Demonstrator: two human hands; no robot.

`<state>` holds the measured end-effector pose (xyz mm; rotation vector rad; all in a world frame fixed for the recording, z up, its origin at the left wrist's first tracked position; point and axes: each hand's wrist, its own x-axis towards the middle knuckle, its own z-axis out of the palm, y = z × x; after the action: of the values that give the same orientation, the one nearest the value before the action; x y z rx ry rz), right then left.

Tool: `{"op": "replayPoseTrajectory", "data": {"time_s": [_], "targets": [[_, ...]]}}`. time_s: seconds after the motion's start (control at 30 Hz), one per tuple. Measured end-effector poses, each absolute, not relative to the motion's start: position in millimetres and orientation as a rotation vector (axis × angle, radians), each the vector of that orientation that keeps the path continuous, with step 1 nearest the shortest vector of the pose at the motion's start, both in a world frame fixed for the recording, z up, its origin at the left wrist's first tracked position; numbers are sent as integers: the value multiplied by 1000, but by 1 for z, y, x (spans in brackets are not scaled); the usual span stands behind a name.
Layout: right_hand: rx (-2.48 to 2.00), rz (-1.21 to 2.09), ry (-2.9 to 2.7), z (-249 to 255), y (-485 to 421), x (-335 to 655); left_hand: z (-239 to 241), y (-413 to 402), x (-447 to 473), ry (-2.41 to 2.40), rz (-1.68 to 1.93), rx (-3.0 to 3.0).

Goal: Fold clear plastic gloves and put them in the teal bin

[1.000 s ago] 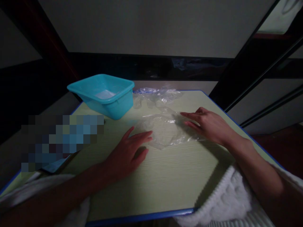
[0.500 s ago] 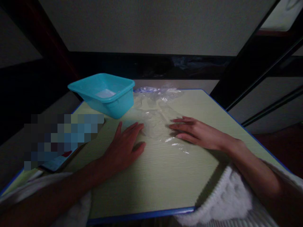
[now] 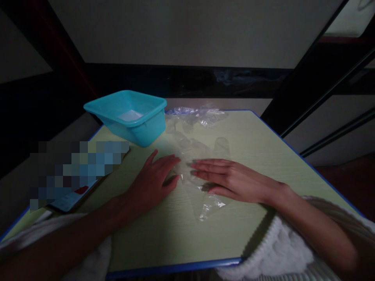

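Note:
A thin, clear plastic glove (image 3: 195,150) lies spread on the table (image 3: 164,238), with one rounded finger shape sticking out beside my right hand. My right hand (image 3: 231,177) rests palm down across its lower right part, fingers stretched out toward the left. At the opposite edge, my left hand (image 3: 154,177) has its fingers apart and the fingertips touching or just beside the film. Part of the glove is hidden beneath my right hand.
More crumpled clear plastic (image 3: 205,115) lies at the table's far edge. A turquoise plastic basin (image 3: 149,127) holding something whitish stands at the back left. A phone-like flat device (image 3: 73,197), mostly blurred out, lies at the left. A wall (image 3: 187,35) rises behind the table.
My right hand has moved left and toward me over the plastic. The film's lower edge now reaches nearer to me, and a rounded finger shape shows. My left hand has barely moved.

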<state>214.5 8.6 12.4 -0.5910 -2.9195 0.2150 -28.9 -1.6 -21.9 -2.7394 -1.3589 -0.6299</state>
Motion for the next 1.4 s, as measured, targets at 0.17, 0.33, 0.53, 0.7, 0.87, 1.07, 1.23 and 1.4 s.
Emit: {"op": "replayPoseTrajectory", "data": {"time_s": [0.17,0.33,0.53,0.7,0.87,1.07,1.23,1.4], "targets": [[-614,242,-2952,10,11,216,-21,-1,-30,-1326,-638,-2743],[-537,238,-2941,13,8,217,-19,5,-36,-1269,-639,-2705],[-512,250,-2926,15,5,216,-13,7,-34,-1248,-783,-2594],[-523,241,-2902,16,4,214,-8,5,-29,-1247,-886,-2550],[-547,238,-2886,16,3,212,-7,9,-34,-1177,-864,-2448],[-590,266,-2887,15,2,213,-3,16,-44,-1103,-734,-2326],[-596,270,-2876,16,2,214,2,17,-51,-1139,-646,-2293],[-666,207,-2881,16,2,216,0,14,-50,-1159,-698,-2318]]}}
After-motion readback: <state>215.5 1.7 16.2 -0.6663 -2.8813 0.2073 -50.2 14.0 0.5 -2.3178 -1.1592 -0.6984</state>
